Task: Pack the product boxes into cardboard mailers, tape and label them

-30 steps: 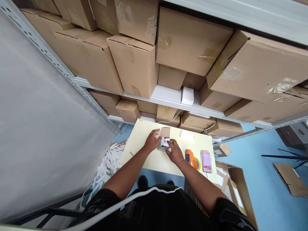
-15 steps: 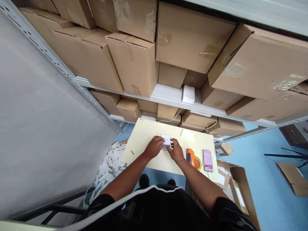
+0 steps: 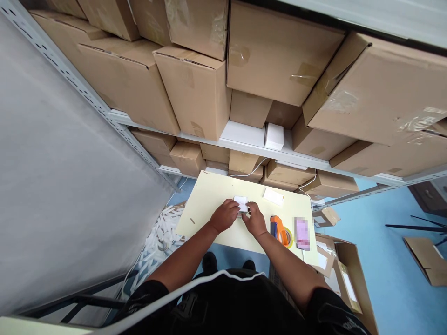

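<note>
Tabletop point(image 3: 200, 200), left hand point(image 3: 224, 216), right hand point(image 3: 255, 220), white box point(image 3: 240, 202) between

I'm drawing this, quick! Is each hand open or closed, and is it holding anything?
Left hand: fingers curled, holding the left side of the small white-topped box.
Right hand: fingers curled, holding the same box's right side.
</note>
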Demonstrator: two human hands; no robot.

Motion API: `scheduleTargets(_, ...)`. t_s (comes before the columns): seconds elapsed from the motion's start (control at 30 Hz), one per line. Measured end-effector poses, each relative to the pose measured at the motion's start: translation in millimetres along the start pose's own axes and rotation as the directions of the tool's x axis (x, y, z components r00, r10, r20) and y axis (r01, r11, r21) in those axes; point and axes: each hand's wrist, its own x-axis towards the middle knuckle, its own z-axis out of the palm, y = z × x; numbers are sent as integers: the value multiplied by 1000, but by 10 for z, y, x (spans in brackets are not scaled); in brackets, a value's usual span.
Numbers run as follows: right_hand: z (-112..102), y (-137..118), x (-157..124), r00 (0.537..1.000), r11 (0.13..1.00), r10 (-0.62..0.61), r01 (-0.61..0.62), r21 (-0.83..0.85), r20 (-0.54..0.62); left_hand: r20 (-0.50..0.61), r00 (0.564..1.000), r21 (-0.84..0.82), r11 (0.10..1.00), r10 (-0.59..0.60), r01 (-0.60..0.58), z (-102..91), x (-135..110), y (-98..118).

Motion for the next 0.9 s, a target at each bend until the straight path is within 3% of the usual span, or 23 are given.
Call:
scheduleTargets(0.13, 4, 33, -23, 1000, 999, -15, 14, 31, 16, -20, 1000, -14, 1000, 13, -13, 9, -136, 46)
scheduleTargets(0.3, 87, 144, 25, 959, 932, 267, -281, 230, 94, -109, 992, -123, 991, -55, 42, 68, -370, 130)
scheduleTargets(0.37, 123, 232, 71, 933, 887, 302, -350, 300, 197, -193, 962, -197, 968, -195, 157, 144, -410, 119)
scheduleTargets(0.43, 154, 323, 116, 895, 840, 293, -409, 357, 335, -222, 882, -307, 888, -416, 342, 245, -399, 55)
scheduleTargets(0.53, 214, 406, 165, 873, 812, 272, -434, 389, 405, -11, 771, -450, 692, -637, 565, 403, -334, -108)
scheduleTargets(0.63, 345, 386, 232, 909, 852, 275, -381, 360, 312, 125, 763, -512, 618, -634, 597, 482, -287, -282)
scheduleTargets(0.77, 674, 211, 507, 928, 883, 255, -337, 326, 270, 32, 751, -543, 619, -660, 567, 317, -244, -567)
scheduleTargets(0.9, 1081, -71, 1009, 927, 895, 239, -326, 304, 290, -25, 731, -516, 635, -682, 575, -111, -133, -1014)
